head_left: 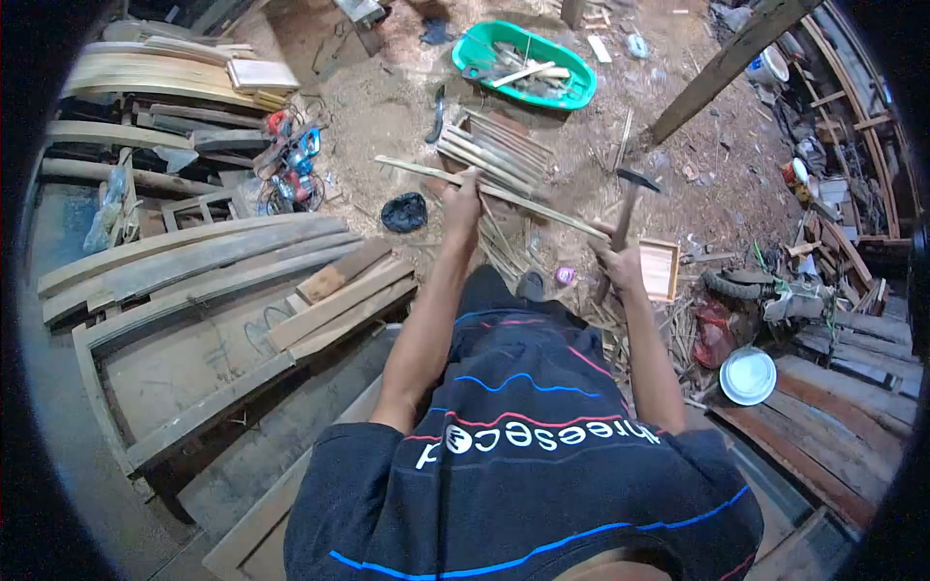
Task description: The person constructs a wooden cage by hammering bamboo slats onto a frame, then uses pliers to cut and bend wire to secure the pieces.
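A long thin wooden strip (533, 204) stretches across the space in front of me, its free end at the upper left. My left hand (461, 205) is closed around the strip, left of its middle. My right hand (620, 263) grips a hammer (628, 208) by its handle, head upward, and the strip's right end meets its fingers. Just beyond my left hand lies a slatted wooden piece (496, 150) on the floor. A small wooden frame with a light panel (660, 269) is close to the right of my right hand.
A green tub (581, 77) with wood offcuts stands ahead on the shavings-covered floor. A wooden post (727, 77) slants at the upper right. Power tools (298, 169) and stacked boards (165, 73) lie left. A black plastic bag (403, 212) and white bucket (747, 376) are nearby.
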`<action>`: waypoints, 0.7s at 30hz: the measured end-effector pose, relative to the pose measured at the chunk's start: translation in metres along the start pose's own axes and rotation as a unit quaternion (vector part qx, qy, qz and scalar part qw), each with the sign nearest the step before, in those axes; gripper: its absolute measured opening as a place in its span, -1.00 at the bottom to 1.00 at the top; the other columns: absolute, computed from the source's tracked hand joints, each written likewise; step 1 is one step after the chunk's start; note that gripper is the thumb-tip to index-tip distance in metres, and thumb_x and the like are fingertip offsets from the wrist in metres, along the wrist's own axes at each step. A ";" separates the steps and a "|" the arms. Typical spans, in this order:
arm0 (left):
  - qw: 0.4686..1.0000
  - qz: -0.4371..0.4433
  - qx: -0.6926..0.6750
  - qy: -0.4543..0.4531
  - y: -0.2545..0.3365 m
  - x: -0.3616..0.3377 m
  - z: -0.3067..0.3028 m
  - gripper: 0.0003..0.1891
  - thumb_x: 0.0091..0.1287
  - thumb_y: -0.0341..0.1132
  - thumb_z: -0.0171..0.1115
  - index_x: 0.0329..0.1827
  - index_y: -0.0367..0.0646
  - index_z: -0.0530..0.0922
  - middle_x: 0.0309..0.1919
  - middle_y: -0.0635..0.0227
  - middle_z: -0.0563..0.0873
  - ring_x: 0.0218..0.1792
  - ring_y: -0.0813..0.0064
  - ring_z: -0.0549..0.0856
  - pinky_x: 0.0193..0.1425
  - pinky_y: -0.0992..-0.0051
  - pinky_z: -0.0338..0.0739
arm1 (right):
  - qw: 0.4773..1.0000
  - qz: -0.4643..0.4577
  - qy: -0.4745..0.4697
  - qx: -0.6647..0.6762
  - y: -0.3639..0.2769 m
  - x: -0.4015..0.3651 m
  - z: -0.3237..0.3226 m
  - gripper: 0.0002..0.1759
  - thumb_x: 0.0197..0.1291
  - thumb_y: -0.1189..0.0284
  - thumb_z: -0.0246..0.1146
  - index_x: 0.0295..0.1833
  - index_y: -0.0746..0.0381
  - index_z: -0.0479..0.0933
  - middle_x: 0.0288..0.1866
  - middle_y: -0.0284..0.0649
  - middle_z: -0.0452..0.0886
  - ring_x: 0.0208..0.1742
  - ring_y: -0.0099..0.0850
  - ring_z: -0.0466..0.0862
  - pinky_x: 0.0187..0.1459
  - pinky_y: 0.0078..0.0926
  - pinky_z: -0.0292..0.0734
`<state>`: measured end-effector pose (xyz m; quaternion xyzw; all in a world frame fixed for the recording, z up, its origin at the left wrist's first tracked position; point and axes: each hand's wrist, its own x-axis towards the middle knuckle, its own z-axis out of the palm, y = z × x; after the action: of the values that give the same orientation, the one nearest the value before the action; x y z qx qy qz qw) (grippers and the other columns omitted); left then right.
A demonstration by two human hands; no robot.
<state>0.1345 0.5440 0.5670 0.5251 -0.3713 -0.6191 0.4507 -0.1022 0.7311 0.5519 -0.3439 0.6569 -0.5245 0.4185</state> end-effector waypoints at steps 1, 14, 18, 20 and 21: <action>1.000 0.000 0.022 0.017 -0.017 -0.001 -0.006 -0.76 0.45 -0.18 0.24 -0.09 -0.19 0.66 -0.53 0.61 0.44 -0.57 0.74 0.36 -0.53 0.62 0.19 | 1.000 -0.004 -0.017 -0.023 0.004 -0.002 0.001 -0.65 0.21 0.42 0.46 0.11 0.22 0.66 -0.48 -0.47 0.54 -0.62 -0.72 0.37 -0.59 -0.67 0.19; 0.997 -0.033 -0.044 0.049 -0.050 0.080 -0.033 -0.86 0.47 -0.22 0.21 -0.20 -0.07 0.53 -0.46 0.59 0.48 -0.48 0.71 0.43 -0.42 0.58 0.30 | 0.977 0.179 -0.048 0.102 0.047 0.077 0.041 -0.70 0.26 0.37 0.42 0.02 0.29 0.61 -0.50 -0.44 0.50 -0.66 -0.65 0.39 -0.64 -0.61 0.20; 0.988 -0.042 0.095 0.110 -0.042 0.131 -0.025 -0.71 0.43 -0.16 0.28 -0.18 -0.26 0.58 -0.32 0.41 0.64 -0.34 0.57 0.55 -0.22 0.47 0.43 | 0.977 0.212 0.012 0.034 0.055 0.118 0.064 -0.66 0.28 0.33 0.40 0.08 0.28 0.61 -0.47 -0.42 0.54 -0.62 -0.64 0.43 -0.59 -0.56 0.31; 0.986 -0.013 0.116 0.119 -0.076 0.178 -0.033 -0.63 0.41 -0.13 0.30 -0.18 -0.37 0.60 -0.26 0.28 0.71 -0.28 0.45 0.61 -0.12 0.35 0.50 | 0.973 0.222 0.050 0.026 0.083 0.143 0.071 -0.64 0.27 0.35 0.40 0.11 0.28 0.60 -0.40 -0.37 0.60 -0.50 -0.61 0.53 -0.50 -0.55 0.42; 0.981 -0.041 0.142 0.123 -0.076 0.194 -0.028 -0.64 0.42 -0.13 0.28 -0.18 -0.37 0.60 -0.26 0.26 0.72 -0.28 0.45 0.62 -0.13 0.35 0.50 | 0.971 0.227 0.067 0.022 0.097 0.156 0.075 -0.63 0.27 0.36 0.40 0.12 0.29 0.60 -0.37 -0.35 0.63 -0.45 -0.59 0.57 -0.45 -0.54 0.48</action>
<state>0.1415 0.3849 0.4297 0.6706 -0.3757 -0.5084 0.3881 -0.0995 0.5825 0.4206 -0.1410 0.7326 -0.4521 0.4890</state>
